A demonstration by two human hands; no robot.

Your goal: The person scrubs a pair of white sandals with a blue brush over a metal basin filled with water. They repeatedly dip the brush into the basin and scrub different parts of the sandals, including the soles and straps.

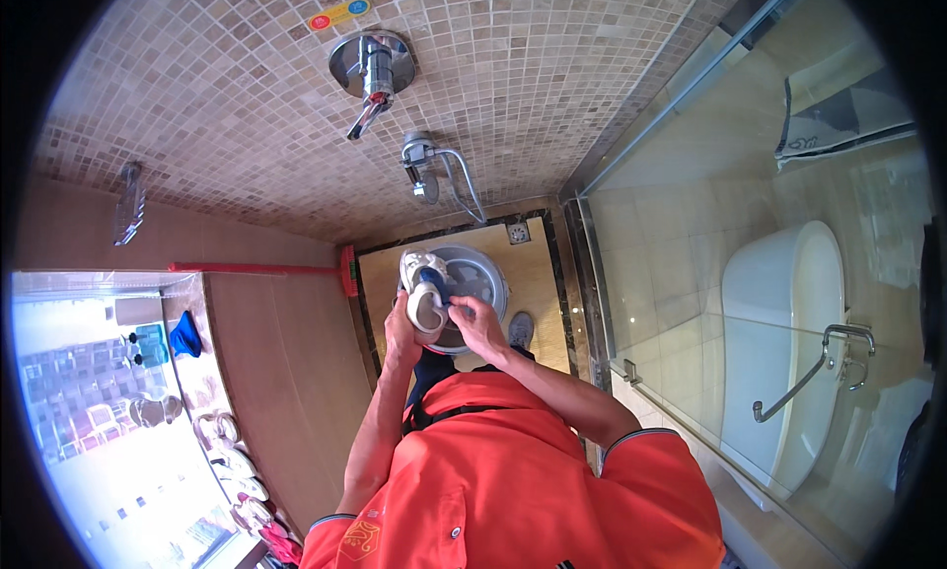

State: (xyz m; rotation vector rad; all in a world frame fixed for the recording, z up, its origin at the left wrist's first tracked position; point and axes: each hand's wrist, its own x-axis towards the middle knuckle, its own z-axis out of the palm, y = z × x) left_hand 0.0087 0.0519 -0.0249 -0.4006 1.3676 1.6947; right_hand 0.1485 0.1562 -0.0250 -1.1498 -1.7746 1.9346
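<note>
A white shoe (414,267) with a blue inner part is held over a round grey basin (499,295), its opening toward me. My left hand (400,334) is wrapped round the left side of its heel end. At the right edge of the opening, my right hand (477,324) is closed, thumb and fingers pinching the shoe by the blue part. The shoe and my hands cover much of the basin; what lies inside it is only partly seen.
A red broom (348,271) leans at the left wall. Ahead are a wall tap with hose (418,165), a shower valve (373,71) and a floor drain (518,234). Several shoes (237,465) line the window ledge. Beyond glass on the right stands a white bathtub (779,352).
</note>
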